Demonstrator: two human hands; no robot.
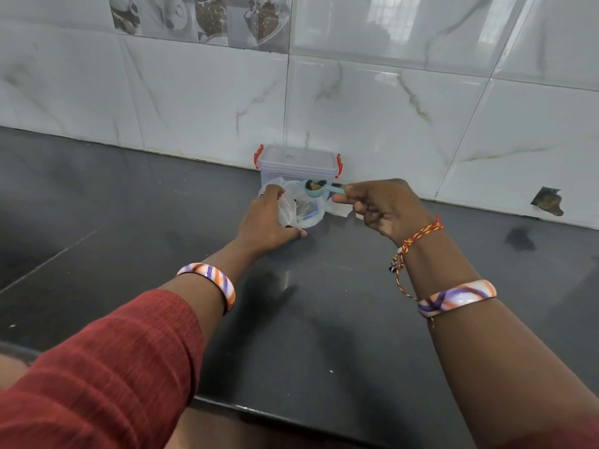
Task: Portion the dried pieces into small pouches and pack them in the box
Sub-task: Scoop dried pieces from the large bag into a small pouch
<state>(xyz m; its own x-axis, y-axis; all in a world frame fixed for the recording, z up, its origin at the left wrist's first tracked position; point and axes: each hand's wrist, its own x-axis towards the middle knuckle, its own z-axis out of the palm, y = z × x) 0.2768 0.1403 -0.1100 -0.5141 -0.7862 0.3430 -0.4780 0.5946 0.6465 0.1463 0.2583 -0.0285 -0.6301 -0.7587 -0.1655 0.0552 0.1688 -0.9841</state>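
A clear plastic box (298,165) with red clips and its lid on stands against the wall tiles. In front of it, my left hand (269,218) holds open a small clear pouch (303,212) on the dark counter. My right hand (382,205) grips the handle of a light blue scoop (319,189). The scoop's bowl holds a few dark and tan dried pieces and hovers over the pouch's mouth. More clear plastic (338,210) lies under the scoop, partly hidden by my right hand.
The dark stone counter (308,319) reaches from the front edge to the white tiled wall (372,108). A broken spot in a tile (547,202) shows at the right, low on the wall.
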